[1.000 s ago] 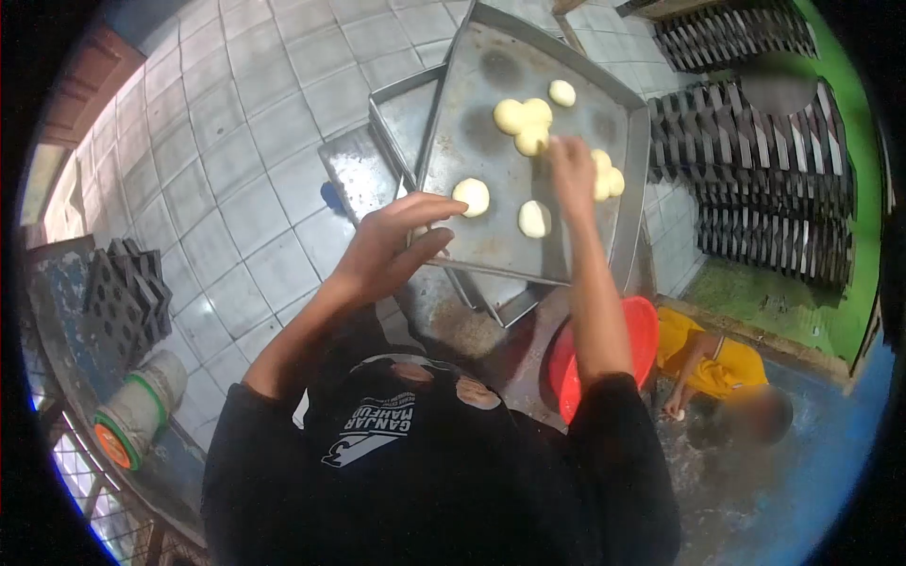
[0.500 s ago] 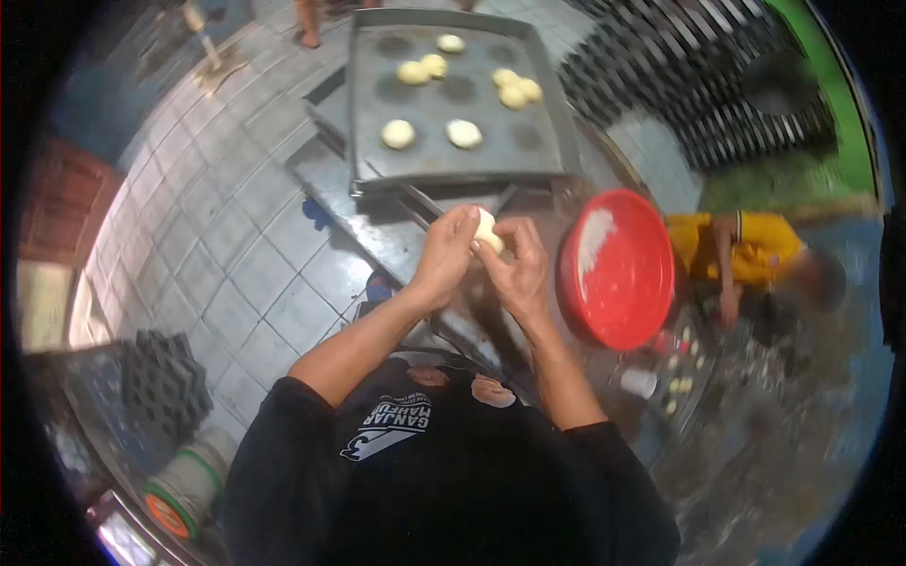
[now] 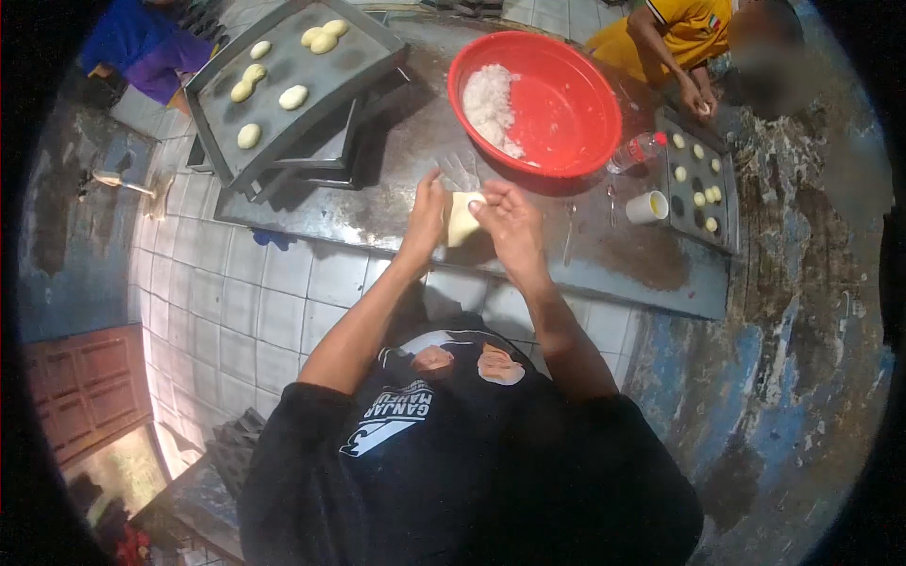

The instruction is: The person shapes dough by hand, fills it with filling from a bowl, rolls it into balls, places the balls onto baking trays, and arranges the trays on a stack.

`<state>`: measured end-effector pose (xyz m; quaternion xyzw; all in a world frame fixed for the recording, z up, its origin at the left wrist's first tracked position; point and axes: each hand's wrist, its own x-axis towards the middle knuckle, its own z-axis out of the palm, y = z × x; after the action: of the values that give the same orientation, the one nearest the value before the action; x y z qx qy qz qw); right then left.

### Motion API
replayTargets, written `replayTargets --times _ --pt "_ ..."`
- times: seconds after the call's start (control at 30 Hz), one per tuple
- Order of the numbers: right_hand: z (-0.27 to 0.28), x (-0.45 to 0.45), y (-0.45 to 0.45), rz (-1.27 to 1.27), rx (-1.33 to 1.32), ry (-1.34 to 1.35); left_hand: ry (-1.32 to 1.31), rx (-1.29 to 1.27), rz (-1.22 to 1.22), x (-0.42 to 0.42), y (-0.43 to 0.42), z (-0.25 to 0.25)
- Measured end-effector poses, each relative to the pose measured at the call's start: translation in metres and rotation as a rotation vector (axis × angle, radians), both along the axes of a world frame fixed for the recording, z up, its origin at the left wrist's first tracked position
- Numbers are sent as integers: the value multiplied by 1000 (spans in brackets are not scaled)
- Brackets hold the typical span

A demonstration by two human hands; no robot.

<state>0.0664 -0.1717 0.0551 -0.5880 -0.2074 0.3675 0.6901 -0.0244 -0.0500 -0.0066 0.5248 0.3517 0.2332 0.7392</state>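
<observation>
A pale yellow piece of dough (image 3: 461,224), flattened and roughly four-sided, is stretched between my two hands above the table. My left hand (image 3: 427,222) holds its left edge, with the fingers pointing away from me. My right hand (image 3: 511,229) grips the upper right edge, the thumb lying on top of the dough. Just beyond them stands a large red basin (image 3: 576,123), with a heap of white, crumbly filling (image 3: 488,108) on its left side. A dark baking tray (image 3: 344,85) at upper left carries several dough balls, some clustered together.
The metal-topped table (image 3: 415,151) also carries a bottle with a red cap (image 3: 640,151), a white cup (image 3: 646,208) and a spoon (image 3: 569,234). Another tray of dough pieces (image 3: 696,198) lies on the right. A person in yellow (image 3: 684,28) works beside it; another in blue (image 3: 132,42) is at upper left.
My view has turned right, so the basin now lies in front of me and the tray at upper left. The rounded dough in my hands is now a flat, open sheet.
</observation>
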Motion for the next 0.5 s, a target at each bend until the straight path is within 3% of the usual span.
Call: replayTargets --times 0.07,0.1,0.13,0.2,0.23,0.27,0.33,0.4,0.47,0.5 --pt "-21 10 6 -196 -56 -252 23 -221 63 -9 0 -9" --pt "-50 15 5 -143 -212 -450 96 -65 -168 -15 4 -49" --pt "-53 18 9 -145 -211 -437 170 85 -400 -15 6 -50" --pt "-61 22 13 353 -208 -915 165 250 -467 -13 2 -55" --pt "-43 32 21 398 -222 -885 196 80 -418 -5 3 -49" --pt "-34 49 32 406 -232 -879 198 67 -418 6 12 -48" --pt "-30 102 56 246 -390 -627 114 -121 -347 28 26 -47" --pt "-63 181 78 153 -393 -495 94 -201 -358 50 50 -35" --pt "-126 258 95 72 -521 -744 -31 -32 -366 65 71 -36" --pt "-148 281 103 84 -529 -737 -37 -37 -330 73 81 -40"
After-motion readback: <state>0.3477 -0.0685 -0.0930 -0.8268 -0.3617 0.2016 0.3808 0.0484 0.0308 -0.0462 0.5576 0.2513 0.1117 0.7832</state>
